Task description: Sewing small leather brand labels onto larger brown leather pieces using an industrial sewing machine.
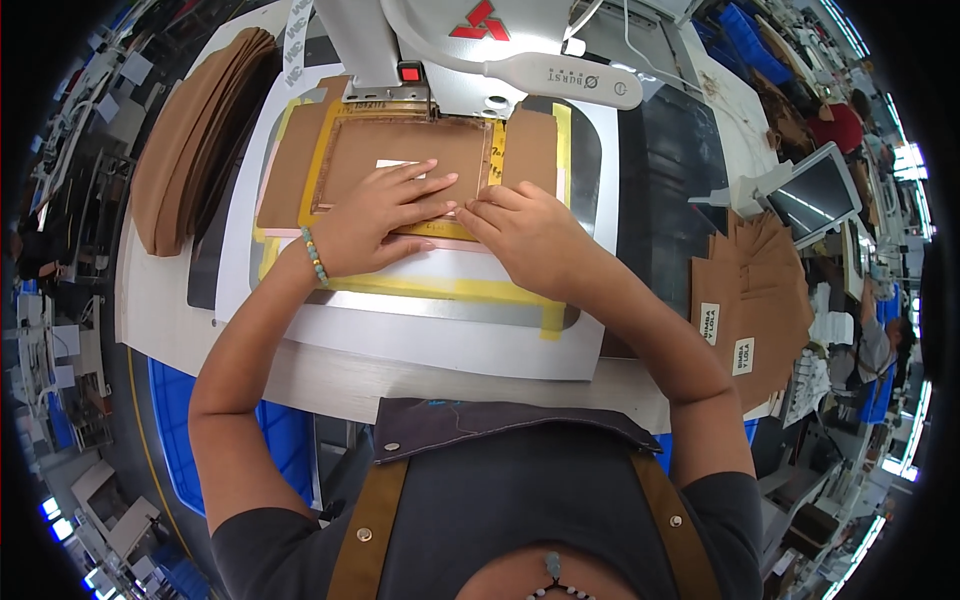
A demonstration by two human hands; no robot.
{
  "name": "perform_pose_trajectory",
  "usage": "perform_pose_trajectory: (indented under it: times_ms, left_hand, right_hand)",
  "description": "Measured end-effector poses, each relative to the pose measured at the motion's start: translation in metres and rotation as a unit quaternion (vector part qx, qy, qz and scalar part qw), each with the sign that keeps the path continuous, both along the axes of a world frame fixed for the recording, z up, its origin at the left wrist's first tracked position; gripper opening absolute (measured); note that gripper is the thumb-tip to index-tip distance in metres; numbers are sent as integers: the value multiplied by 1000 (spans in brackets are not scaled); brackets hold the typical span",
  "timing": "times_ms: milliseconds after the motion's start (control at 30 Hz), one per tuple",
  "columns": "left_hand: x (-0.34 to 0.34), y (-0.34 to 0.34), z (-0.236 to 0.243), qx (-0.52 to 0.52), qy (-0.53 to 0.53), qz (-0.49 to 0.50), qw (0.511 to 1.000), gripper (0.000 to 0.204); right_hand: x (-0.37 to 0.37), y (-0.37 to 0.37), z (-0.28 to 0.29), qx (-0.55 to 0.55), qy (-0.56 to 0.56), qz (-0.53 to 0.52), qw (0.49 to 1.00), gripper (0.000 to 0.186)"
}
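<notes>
Under the white sewing machine head (460, 75) lies a brown fabric panel (350, 140) inside a yellow-edged rectangular template (318, 170). A white label (388, 164) rests on the panel, partly covered by my left hand (385, 220). That hand is open, palm down, its fingers spread across the panel and the template's near edge. Close beside it, my right hand (520, 230) has its fingers bent and pressed together at the template's near right corner. Whatever they may pinch is hidden. The machine's needle area is just beyond both hands, apart from the fingers.
A thick stack of folded brown pieces (190, 160) sits at the left. On the right are fanned brown pieces with white labels (750, 290) and a small screen (815, 195). A white lamp arm (580, 80) juts out above. Yellow tape (430, 288) borders the plate.
</notes>
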State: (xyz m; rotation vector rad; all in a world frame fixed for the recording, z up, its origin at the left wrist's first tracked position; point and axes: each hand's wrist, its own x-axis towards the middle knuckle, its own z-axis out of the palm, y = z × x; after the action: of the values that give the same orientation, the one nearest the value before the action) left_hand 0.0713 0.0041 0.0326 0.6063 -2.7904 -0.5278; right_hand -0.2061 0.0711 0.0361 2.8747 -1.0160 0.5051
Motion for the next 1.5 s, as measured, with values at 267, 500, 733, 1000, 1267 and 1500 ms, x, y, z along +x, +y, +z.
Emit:
perform_pose_trajectory:
  times_ms: [267,500,733,1000,1267,1500]
  left_hand:
    - [-2,-11,-1,18,5,-13,1000,55]
    - [-1,-15,-4,-6,10,-10,1000,47]
    - [-19,-31,-7,187,293,184,919,48]
    - [-49,-73,3,111,520,233,814,57]
    - [-45,-77,0,9,498,258,828,51]
    - [-28,-68,0,24,510,276,815,57]
  right_hand:
    - [-6,-4,-3,20,-83,10,996,38]
    - [-4,-5,-7,-7,-51,4,999,37]
    - [-2,-9,-7,-23,-51,-4,998,33]
    - [-3,-12,-7,-46,-14,-17,999,35]
    - [-2,-20,-15,-77,-25,-30,996,35]
    - [-19,-9,5,-10,-26,-69,997,32]
